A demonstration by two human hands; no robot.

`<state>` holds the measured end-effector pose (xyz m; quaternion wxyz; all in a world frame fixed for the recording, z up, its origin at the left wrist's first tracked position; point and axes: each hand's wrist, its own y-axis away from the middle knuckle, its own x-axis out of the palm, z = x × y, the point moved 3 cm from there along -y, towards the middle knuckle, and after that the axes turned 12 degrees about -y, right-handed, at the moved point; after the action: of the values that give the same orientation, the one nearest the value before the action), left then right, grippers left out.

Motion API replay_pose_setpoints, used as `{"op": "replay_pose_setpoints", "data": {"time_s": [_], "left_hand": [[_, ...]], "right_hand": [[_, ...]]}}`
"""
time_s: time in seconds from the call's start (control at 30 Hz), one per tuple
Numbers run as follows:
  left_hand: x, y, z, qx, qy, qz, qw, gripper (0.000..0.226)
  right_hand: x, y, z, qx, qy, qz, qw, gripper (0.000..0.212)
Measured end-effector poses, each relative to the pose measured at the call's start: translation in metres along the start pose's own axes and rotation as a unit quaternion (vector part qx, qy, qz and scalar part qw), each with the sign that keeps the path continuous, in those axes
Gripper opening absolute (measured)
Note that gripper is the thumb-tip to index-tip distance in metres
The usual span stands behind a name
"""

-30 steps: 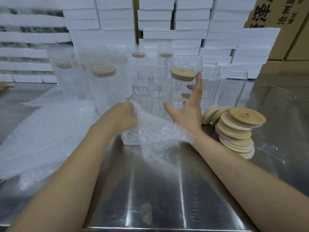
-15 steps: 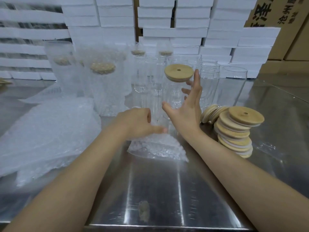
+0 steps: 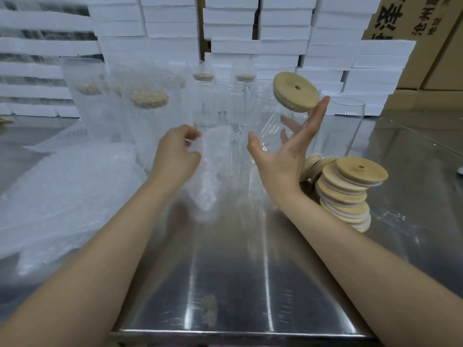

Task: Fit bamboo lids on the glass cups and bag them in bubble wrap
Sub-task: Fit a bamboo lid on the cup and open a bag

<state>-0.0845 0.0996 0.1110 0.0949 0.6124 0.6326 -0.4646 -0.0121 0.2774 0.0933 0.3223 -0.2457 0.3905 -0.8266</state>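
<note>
Head view, and we're using the lid stack [image 3: 345,194] as our marker. It sits on the steel table [image 3: 238,284]: roughly ten loose lids, with a few more leaning behind that we can't count properly.

Just left of the stack, the right hand [image 3: 280,164] is spread wide round one glass cup [image 3: 269,121], thumb on the near side and fingers behind the glass. The cup is in the air and tipped, with one bamboo lid [image 3: 297,95] on it. Further left, the left hand [image 3: 175,159] pinches the mouth of one limp bubble wrap bag [image 3: 208,181].

Our worries:
- That loose grip on slick, tilted glass could slip.
- The lid might pop off if it isn't seated.
- With only one hand on the bag, its mouth may fold shut and snag the cup's base.
- The right forearm is close enough to knock the leaning stack.

Far left of the stack is one heap of flat bags [image 3: 62,196]. Behind and left, we count at least four bagged cups [image 3: 147,116]. Directly behind is one clear bare cup [image 3: 348,128]. There are more bare cups further left, too see-through to count.
</note>
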Motion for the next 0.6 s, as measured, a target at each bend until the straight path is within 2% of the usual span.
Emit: {"op": "replay_pose_setpoints", "data": {"time_s": [0.03, 0.07, 0.13, 0.2, 0.27, 0.33, 0.4, 0.43, 0.5, 0.57, 0.6], "left_hand": [[0.000, 0.002, 0.000, 0.037, -0.069, -0.030, 0.996, 0.049], [-0.002, 0.005, -0.004, 0.072, -0.079, -0.064, 0.992, 0.056], [-0.007, 0.006, -0.013, 0.124, -0.023, -0.075, 0.989, 0.047], [0.000, 0.006, -0.017, 0.132, -0.046, -0.011, 0.990, 0.027], [0.011, 0.005, -0.011, 0.101, -0.189, 0.068, 0.974, 0.018], [0.021, 0.006, 0.002, 0.059, -0.271, 0.156, 0.948, 0.033], [0.027, 0.008, 0.012, 0.035, -0.291, 0.247, 0.924, 0.064], [0.027, 0.008, 0.015, 0.033, -0.289, 0.263, 0.920, 0.069], [0.024, 0.004, 0.015, 0.048, -0.242, 0.213, 0.945, 0.061], [0.015, 0.002, 0.009, 0.058, -0.142, 0.080, 0.985, 0.046], [0.009, 0.002, 0.007, 0.055, -0.092, 0.019, 0.994, 0.037]], "right_hand": [[0.001, 0.001, -0.002, 0.000, 0.006, 0.006, 1.000, 0.111], [0.001, 0.001, -0.003, 0.000, 0.011, 0.013, 1.000, 0.112], [0.002, 0.003, -0.006, -0.002, 0.019, 0.021, 1.000, 0.112], [0.002, 0.004, -0.007, -0.005, 0.023, 0.027, 0.999, 0.111], [0.001, 0.005, -0.008, -0.002, 0.021, 0.032, 0.999, 0.110], [0.000, 0.004, -0.009, 0.006, 0.015, 0.033, 0.999, 0.111], [0.000, 0.005, -0.010, 0.009, 0.011, 0.038, 0.999, 0.112], [0.000, 0.005, -0.010, 0.009, 0.010, 0.042, 0.999, 0.112], [0.001, 0.007, -0.009, 0.011, 0.010, 0.049, 0.999, 0.112], [0.002, 0.007, -0.009, 0.012, 0.011, 0.052, 0.999, 0.112], [0.002, 0.007, -0.008, 0.013, 0.010, 0.053, 0.998, 0.112]]}}
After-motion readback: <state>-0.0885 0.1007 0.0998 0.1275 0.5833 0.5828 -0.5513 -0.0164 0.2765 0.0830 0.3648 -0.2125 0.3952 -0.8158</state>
